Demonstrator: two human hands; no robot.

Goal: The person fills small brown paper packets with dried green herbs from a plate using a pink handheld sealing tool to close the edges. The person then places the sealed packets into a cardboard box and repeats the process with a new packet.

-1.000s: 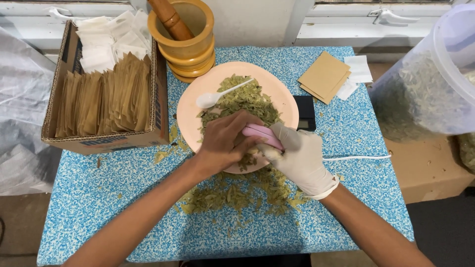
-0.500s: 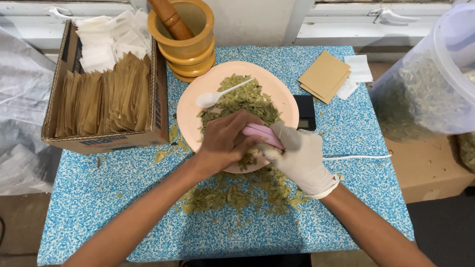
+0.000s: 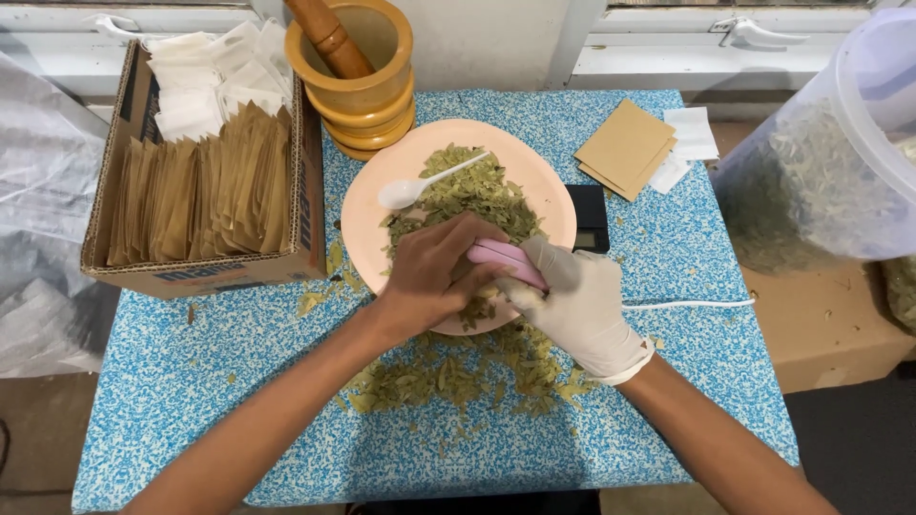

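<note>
A pink plate (image 3: 367, 205) piled with dried green leaves (image 3: 477, 191) sits in the middle of the blue speckled table (image 3: 191, 381). A white plastic spoon (image 3: 420, 186) lies on the leaves. My bare left hand (image 3: 434, 277) and my white-gloved right hand (image 3: 577, 305) meet over the plate's near edge, both closed around a small pink device (image 3: 510, 262) with a white cord (image 3: 687, 305) running off to the right. What lies under the hands is hidden.
Loose leaves (image 3: 458, 377) are spilled below the plate. A cardboard box (image 3: 205, 191) of brown and white sachets stands at left, a wooden mortar with pestle (image 3: 358, 62) behind the plate, a black scale (image 3: 590, 215) and flat sachets (image 3: 634, 148) at right, a clear leaf tub (image 3: 821, 162) far right.
</note>
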